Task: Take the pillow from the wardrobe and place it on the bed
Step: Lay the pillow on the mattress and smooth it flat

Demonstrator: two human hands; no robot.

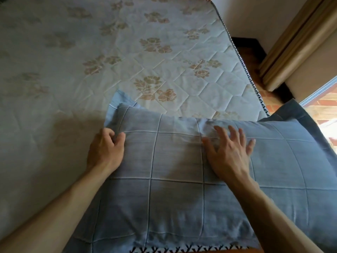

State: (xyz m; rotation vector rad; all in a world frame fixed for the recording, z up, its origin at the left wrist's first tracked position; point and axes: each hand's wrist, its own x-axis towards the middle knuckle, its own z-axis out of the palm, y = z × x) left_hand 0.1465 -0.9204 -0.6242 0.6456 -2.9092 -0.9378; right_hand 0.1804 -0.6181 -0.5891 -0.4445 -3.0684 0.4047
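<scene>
A blue pillow (175, 179) with a grid of pale seams lies flat on the near end of the bed (127, 52), a quilted pale mattress with tan flower prints. My left hand (105, 152) pinches the pillow's left edge near its far corner, fingers curled into the fabric flap. On top of the pillow, right of its middle, my right hand (229, 154) rests flat with fingers spread. The pillow's right end hangs past the bed's right edge.
The bed's right edge has a dark zigzag trim (242, 66). Beyond it is a reddish floor (249, 57), a beige curtain (295, 44) and a bright window (321, 108) at the right. The wardrobe is out of view.
</scene>
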